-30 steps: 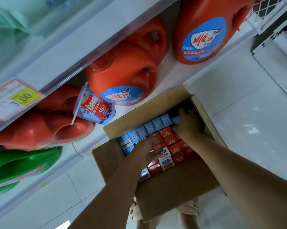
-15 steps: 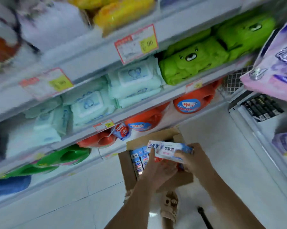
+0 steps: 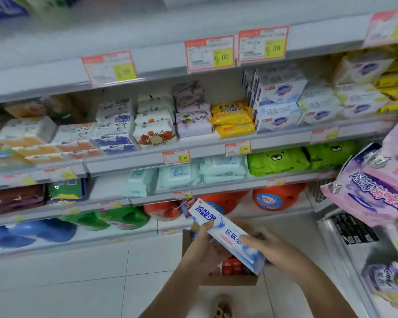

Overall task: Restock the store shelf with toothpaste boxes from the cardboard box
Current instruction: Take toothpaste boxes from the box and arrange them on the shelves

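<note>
We hold the toothpaste box [image 3: 227,231] over the cardboard box [image 3: 230,282], long axis slanting from upper left to lower right; left hand [image 3: 206,246] pinches its upper half, right hand [image 3: 271,249] grips the lower end, shelf [image 3: 285,144] ahead

Yellow plastic soap packets [image 3: 232,120] lie beside white-and-blue soap boxes [image 3: 278,106]. Below them, bright green bear-faced packs [image 3: 277,161] sit right of pale blue wipe packs [image 3: 177,177]. Lowest stand round orange detergent jugs [image 3: 277,197], with green plastic jugs [image 3: 122,218] to their left.
</note>
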A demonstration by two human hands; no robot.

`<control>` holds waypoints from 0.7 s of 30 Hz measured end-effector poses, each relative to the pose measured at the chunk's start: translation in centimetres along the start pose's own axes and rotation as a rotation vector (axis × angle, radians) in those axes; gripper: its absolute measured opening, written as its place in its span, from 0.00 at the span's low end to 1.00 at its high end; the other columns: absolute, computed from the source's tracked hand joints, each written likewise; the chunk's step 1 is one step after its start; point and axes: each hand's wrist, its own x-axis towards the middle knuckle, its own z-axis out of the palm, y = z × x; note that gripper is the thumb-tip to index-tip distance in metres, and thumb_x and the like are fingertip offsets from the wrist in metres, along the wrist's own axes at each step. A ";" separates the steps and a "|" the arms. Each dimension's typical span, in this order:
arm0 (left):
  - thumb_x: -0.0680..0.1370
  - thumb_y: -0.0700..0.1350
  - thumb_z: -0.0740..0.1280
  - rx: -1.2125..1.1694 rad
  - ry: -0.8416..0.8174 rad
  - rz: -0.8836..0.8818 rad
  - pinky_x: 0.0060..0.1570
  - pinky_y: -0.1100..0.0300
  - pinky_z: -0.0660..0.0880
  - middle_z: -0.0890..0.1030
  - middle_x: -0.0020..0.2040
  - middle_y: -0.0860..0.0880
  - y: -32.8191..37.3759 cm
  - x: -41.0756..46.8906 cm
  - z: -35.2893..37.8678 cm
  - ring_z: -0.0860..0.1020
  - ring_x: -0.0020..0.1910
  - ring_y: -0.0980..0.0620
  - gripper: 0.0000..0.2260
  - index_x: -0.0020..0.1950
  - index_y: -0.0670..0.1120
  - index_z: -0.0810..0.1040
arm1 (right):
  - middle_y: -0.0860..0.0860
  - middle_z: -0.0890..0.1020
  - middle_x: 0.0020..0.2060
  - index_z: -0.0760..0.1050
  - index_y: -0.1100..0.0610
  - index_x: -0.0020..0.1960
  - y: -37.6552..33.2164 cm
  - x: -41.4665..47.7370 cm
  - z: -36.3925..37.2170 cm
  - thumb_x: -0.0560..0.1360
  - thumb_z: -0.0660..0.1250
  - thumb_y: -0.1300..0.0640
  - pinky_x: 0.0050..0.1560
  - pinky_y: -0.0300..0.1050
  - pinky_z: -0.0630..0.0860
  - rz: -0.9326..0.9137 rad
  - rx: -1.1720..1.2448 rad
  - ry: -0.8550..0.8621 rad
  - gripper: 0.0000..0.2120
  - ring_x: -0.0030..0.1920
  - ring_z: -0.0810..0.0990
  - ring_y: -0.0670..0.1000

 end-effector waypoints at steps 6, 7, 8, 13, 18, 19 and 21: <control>0.74 0.50 0.68 -0.032 0.068 0.080 0.49 0.47 0.79 0.80 0.57 0.37 3.3 -5.4 -0.8 0.82 0.45 0.43 0.24 0.66 0.41 0.73 | 0.46 0.83 0.49 0.77 0.52 0.52 -5.0 -2.1 2.9 0.71 0.73 0.53 0.39 0.29 0.74 -0.131 -0.189 -0.126 0.11 0.42 0.81 0.36; 0.73 0.50 0.68 -0.043 0.062 0.103 0.54 0.46 0.77 0.81 0.57 0.38 3.9 -6.1 -1.0 0.82 0.45 0.44 0.23 0.65 0.41 0.74 | 0.45 0.84 0.48 0.77 0.51 0.52 -5.5 -2.4 3.5 0.71 0.73 0.53 0.38 0.28 0.73 -0.140 -0.190 -0.151 0.11 0.41 0.81 0.35; 0.72 0.51 0.68 -0.039 0.058 0.125 0.58 0.45 0.76 0.81 0.57 0.38 4.6 -6.7 -1.2 0.82 0.47 0.43 0.23 0.64 0.42 0.75 | 0.44 0.84 0.48 0.77 0.51 0.53 -6.0 -2.7 4.0 0.71 0.73 0.52 0.38 0.28 0.72 -0.149 -0.184 -0.168 0.12 0.42 0.82 0.36; 0.72 0.53 0.65 0.031 0.076 0.257 0.45 0.53 0.81 0.84 0.50 0.41 8.1 -9.8 -2.4 0.84 0.45 0.47 0.19 0.57 0.42 0.78 | 0.51 0.85 0.45 0.76 0.60 0.56 -8.6 -2.9 6.6 0.54 0.80 0.40 0.42 0.36 0.75 -0.136 -0.069 -0.213 0.38 0.45 0.84 0.46; 0.73 0.35 0.69 0.148 0.082 0.280 0.49 0.54 0.81 0.82 0.55 0.41 11.2 -12.1 -5.0 0.82 0.51 0.45 0.19 0.64 0.37 0.73 | 0.57 0.83 0.53 0.68 0.62 0.69 -11.1 -3.2 9.4 0.60 0.80 0.55 0.39 0.46 0.81 -0.028 0.235 -0.248 0.41 0.46 0.85 0.54; 0.73 0.33 0.69 0.170 0.090 0.274 0.49 0.53 0.81 0.82 0.55 0.40 11.9 -12.6 -5.6 0.82 0.50 0.45 0.20 0.64 0.37 0.73 | 0.57 0.84 0.50 0.71 0.63 0.65 -11.7 -3.6 10.1 0.61 0.79 0.55 0.36 0.44 0.81 -0.040 0.250 -0.258 0.36 0.44 0.85 0.53; 0.73 0.33 0.69 0.204 0.108 0.269 0.49 0.53 0.81 0.83 0.54 0.40 13.6 -13.9 -7.0 0.83 0.48 0.46 0.18 0.63 0.37 0.74 | 0.57 0.85 0.45 0.74 0.64 0.60 -12.8 -4.5 11.5 0.58 0.79 0.54 0.32 0.42 0.80 -0.072 0.241 -0.260 0.33 0.40 0.85 0.53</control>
